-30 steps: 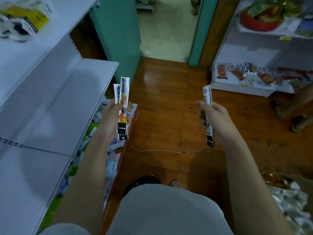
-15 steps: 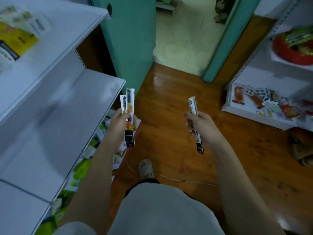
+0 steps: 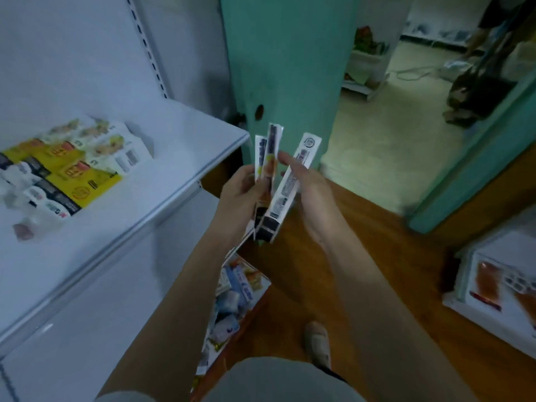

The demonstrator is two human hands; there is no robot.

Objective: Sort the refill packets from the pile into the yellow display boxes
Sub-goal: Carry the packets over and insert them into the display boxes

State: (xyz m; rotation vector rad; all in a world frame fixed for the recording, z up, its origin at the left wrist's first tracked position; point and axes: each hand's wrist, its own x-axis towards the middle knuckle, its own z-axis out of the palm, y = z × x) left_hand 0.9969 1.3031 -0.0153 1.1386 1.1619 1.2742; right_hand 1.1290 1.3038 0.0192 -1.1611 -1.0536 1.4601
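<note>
On the white shelf (image 3: pixel 179 158) at the left, yellow display boxes (image 3: pixel 74 172) stand in a blurred group with white and dark cartons beside them; small packets seem to sit in them, but the blur hides which box holds what. Before that shelf's outer corner, the two hands meet above the wooden floor (image 3: pixel 348 256). The left hand (image 3: pixel 242 195) grips two narrow refill packets (image 3: pixel 268 158), thumb pressed along their face, so that they stand nearly upright and fan slightly apart at the top. The right hand (image 3: pixel 311 192) holds a third packet (image 3: pixel 285 192), white with a dark lower end, tilted and touching the other two; its forefinger reaches toward them over the packet, while whether the remaining fingers curl round it I cannot tell. Below the forearms, a lower shelf carries a heap of small blue and white packages (image 3: pixel 232 300). A teal door (image 3: pixel 278 68) rises just behind the hands, with a pale-floored room beyond. Another shelf with orange packets (image 3: pixel 487 280) sits low at the right. One pale shoe (image 3: pixel 317 342) shows on the floor.
</note>
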